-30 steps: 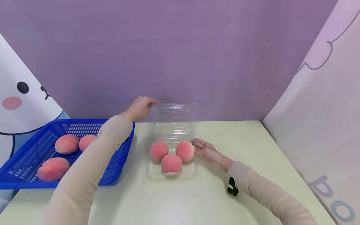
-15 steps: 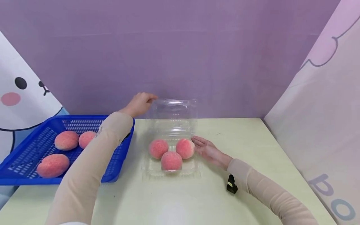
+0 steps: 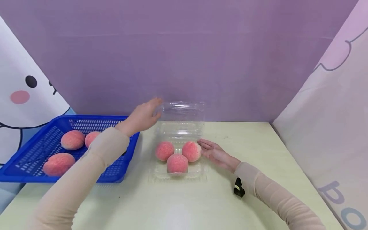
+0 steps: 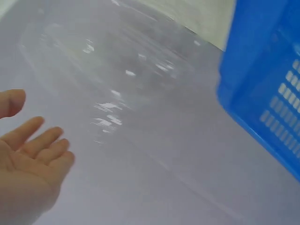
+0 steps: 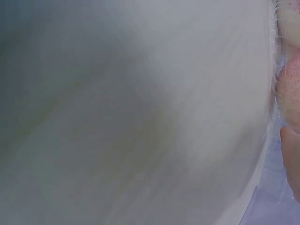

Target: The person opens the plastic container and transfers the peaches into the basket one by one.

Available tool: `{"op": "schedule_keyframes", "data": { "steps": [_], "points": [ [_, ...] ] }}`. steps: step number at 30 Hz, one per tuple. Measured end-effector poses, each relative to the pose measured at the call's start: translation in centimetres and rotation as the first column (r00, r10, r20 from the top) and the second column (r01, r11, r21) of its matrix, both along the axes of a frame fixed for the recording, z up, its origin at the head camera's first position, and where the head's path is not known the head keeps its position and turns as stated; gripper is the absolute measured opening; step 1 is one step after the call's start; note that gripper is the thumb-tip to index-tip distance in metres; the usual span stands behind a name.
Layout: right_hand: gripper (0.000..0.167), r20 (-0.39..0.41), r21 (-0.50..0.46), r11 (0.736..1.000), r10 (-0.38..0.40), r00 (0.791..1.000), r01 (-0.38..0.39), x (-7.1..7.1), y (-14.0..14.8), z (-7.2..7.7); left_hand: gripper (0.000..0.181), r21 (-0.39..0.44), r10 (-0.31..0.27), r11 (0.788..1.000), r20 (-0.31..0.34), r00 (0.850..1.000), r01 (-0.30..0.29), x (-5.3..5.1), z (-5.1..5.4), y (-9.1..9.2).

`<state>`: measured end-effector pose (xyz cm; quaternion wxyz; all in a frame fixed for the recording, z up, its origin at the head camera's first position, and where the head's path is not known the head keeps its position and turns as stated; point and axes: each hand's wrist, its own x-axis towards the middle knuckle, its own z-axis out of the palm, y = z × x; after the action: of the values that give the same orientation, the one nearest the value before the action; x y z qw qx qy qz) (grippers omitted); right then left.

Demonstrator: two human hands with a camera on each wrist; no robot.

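A clear plastic clamshell box [image 3: 198,171] stands on the table with its lid [image 3: 181,116] raised at the back. Three fuzzy pink peaches, at left [image 3: 164,151], right [image 3: 191,151] and front [image 3: 177,163], sit in its base. My left hand [image 3: 142,116] is at the lid's left side, fingers spread and holding nothing. The left wrist view shows that hand [image 4: 33,168] apart from the blurred lid [image 4: 117,79]. Beside the right peach, my right hand [image 3: 217,155] lies at the box's edge, fingers extended; whether it touches is unclear. The right wrist view shows only part of it [image 5: 291,161].
A blue perforated basket [image 3: 31,178] on the left holds more peaches, such as one at its back [image 3: 72,140]; my left forearm partly covers it. A purple backdrop [image 3: 184,64] rises behind the pale table [image 3: 161,207], with a printed white sheet [image 3: 330,127] at right.
My left hand has come off the lid's upper left corner and its fingers have spread. The lid stays raised. My right hand keeps its place; the whole head view has shifted slightly.
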<state>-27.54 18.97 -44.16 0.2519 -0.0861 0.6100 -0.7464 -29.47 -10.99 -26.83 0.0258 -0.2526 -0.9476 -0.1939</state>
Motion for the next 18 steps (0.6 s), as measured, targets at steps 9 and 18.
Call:
{"op": "schedule_keyframes", "data": {
  "steps": [9,18],
  "points": [
    [0.065,0.002,0.019,1.0,-0.004,1.0,0.004,-0.3,0.2,-0.2,0.045,0.002,-0.073,0.997,-0.084,0.994,0.074,7.3,-2.4,0.9],
    [0.069,-0.135,0.207,0.977,-0.032,0.99,0.06,-0.2,0.3,-0.3,0.033,0.076,-0.108,0.991,-0.057,0.992,0.112,10.7,-7.1,2.4]
  ]
}}
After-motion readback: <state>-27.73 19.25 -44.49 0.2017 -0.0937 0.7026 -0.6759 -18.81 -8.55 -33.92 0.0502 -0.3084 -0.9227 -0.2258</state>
